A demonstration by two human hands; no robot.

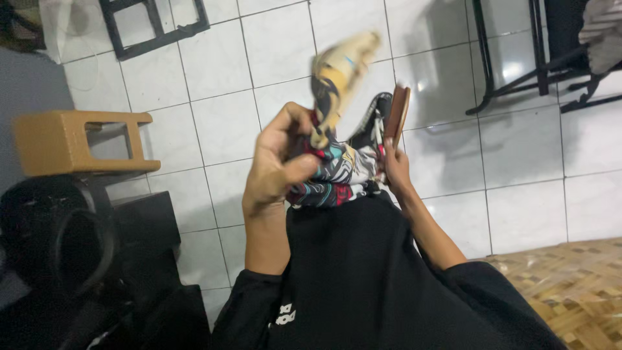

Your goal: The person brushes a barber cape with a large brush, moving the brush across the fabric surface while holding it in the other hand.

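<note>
My left hand [277, 167] grips a bunched, multicoloured patterned cloth [340, 170] held up in front of my chest. A tan and yellow end of the cloth [338, 71] sticks up above that hand and is blurred. My right hand [393, 163] holds the other side of the cloth and, between its fingers, the edge of a thin brown flat object [398, 111]. Below the hands hangs the black garment [363, 272] I wear, with black sleeves at the elbows.
White tiled floor [220, 123] lies beneath. A small tan wooden stool [71, 139] stands at the left, above a dark round object [55, 233]. Black metal frames [518, 78] stand at the upper right. A woven mat [570, 285] lies at the lower right.
</note>
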